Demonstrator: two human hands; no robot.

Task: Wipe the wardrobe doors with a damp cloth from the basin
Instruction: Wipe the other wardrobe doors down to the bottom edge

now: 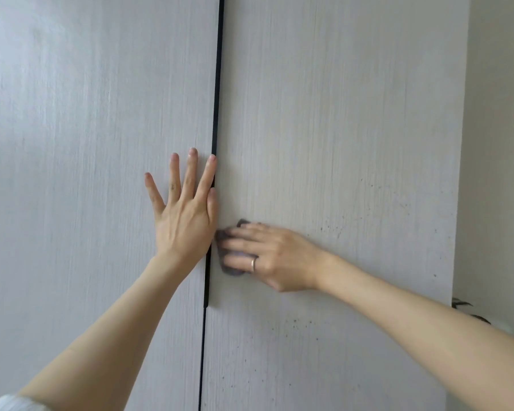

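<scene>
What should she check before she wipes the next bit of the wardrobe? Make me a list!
1. Cloth is under the right hand, flat against the right door: ok.
2. Left hand rests with spread fingers on the left door, steadying it: ok.
3. Left fingers are clear of the dark gap between the doors: not ok, the index fingertip and thumb lie right at its edge.
4. Dark specks on the right door are wiped away: not ok, many still show to the right of and below the cloth.
5. Cloth is damp enough: cannot tell.
6. Basin is within reach: cannot tell, it is out of view.
</scene>
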